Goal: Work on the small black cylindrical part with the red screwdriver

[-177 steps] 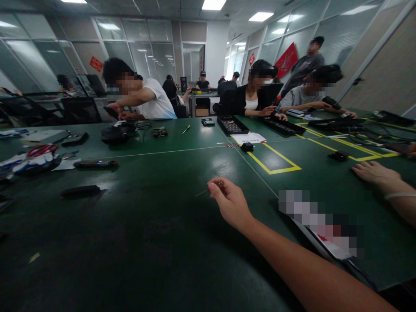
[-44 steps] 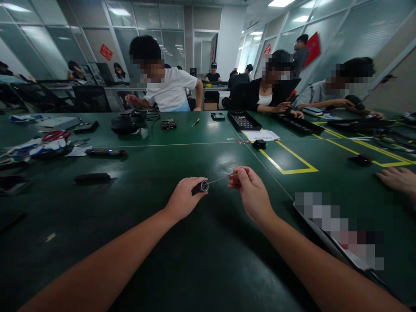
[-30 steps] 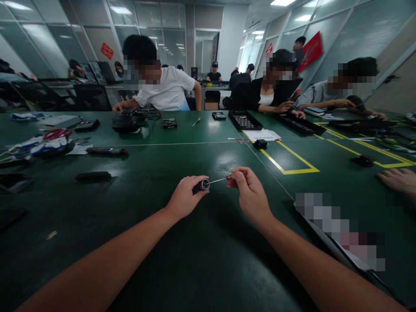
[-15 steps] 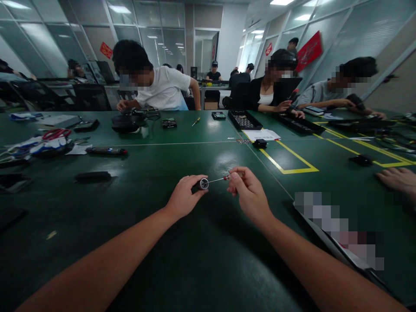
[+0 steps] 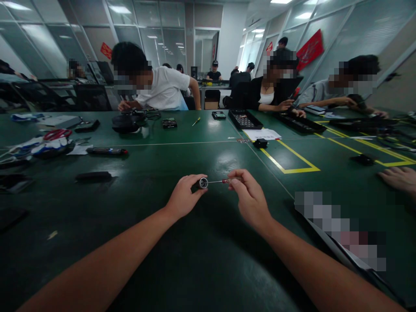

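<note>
Fingers (image 5: 195,178) of the left hand (image 5: 185,197), curled around a dark tube (image 5: 203,183) above the near counter (image 5: 182,268); right hand (image 5: 251,197) pinching a screwdriver (image 5: 224,181), shaft at the tube's open end. Work apparently under way, unfinished; progress inside not visible.

There is room to pass over the green table (image 5: 143,169) beside the left hand (image 5: 183,196), but further left a black block (image 5: 94,177) and dark stick (image 5: 106,151) stand in the way.

text: none legible | white sheet (image 5: 261,134): print too blurred | red wall sign (image 5: 310,50): marks unreadable
</note>
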{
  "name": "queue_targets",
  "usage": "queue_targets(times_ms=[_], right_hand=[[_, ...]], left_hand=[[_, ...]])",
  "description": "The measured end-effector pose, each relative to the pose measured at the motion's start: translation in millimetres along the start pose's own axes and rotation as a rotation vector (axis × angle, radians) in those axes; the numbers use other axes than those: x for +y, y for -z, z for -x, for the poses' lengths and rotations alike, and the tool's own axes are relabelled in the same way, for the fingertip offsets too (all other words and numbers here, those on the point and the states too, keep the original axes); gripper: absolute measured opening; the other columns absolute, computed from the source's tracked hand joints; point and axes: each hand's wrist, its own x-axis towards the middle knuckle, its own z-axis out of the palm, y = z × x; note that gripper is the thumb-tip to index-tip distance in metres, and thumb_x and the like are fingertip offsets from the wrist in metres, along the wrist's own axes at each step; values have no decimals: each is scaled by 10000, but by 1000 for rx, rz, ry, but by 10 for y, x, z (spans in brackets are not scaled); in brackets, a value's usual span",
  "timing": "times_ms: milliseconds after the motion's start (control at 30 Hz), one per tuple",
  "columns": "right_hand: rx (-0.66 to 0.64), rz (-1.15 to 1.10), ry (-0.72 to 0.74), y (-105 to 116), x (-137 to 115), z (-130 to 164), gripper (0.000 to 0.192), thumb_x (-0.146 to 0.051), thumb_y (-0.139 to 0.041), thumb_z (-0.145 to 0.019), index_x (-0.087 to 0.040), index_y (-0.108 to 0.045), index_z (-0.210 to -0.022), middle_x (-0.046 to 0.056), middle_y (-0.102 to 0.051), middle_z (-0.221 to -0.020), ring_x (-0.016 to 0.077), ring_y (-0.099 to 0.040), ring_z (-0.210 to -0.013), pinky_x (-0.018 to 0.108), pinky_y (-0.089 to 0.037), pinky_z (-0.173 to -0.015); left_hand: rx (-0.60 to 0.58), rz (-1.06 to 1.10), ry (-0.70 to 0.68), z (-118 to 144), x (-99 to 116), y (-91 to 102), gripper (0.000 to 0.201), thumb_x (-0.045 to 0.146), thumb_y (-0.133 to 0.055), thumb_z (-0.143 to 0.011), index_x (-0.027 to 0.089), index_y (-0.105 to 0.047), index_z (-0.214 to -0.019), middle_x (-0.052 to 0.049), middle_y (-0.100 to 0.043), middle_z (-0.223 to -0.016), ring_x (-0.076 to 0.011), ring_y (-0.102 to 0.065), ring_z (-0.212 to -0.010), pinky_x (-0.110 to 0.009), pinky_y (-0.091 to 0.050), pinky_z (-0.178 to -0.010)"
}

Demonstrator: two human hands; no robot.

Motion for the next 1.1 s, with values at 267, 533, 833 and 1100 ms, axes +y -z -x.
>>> queue_targets(times_ms=[267, 533, 833, 1100], right_hand=[[24, 26, 35, 4, 46, 13, 200, -383, -556, -999, -235, -637, -1105, 16, -684, -839, 180, -627, -718, 324, -474, -653], [62, -39, -5, -53, 76, -8, 216, -419, -521, -1004, -237, -636, -987, 16, -657, -805, 187, -618, -747, 356, -488, -726], [207, -583, -434, -9, 224, -208, 279, -476, -739, -807, -222, -625, -805, -28, -562, -663, 143, -518, -582, 302, -492, -575], [168, -280, -195, -77, 166, -117, 303, -534, -625, -900, -231, -623, -909, -6, -637, -778, 168, -601, -697, 341, -524, -682]], left_hand=[[-29, -24, -14, -5, 34, 9, 365, 161, -734, -888, 226, -688, -1244, -48, -729, -1201, -243, -649, -1149, -460, -484, -1036], [-57, -92, -51, 10, 10, 1, 360, 211, -721, -913, 244, -665, -1267, -42, -723, -1232, -249, -643, -1176, -535, -407, -1128], [-64, -212, -1, -47, -44, 62, 351, 210, -677, -945, 258, -642, -1291, -45, -702, -1296, -249, -621, -1243, -590, -325, -1182], [-92, -184, 0, -24, -15, 49, 366, 210, -675, -950, 276, -639, -1308, -29, -695, -1313, -238, -603, -1277, -614, -245, -1222]])
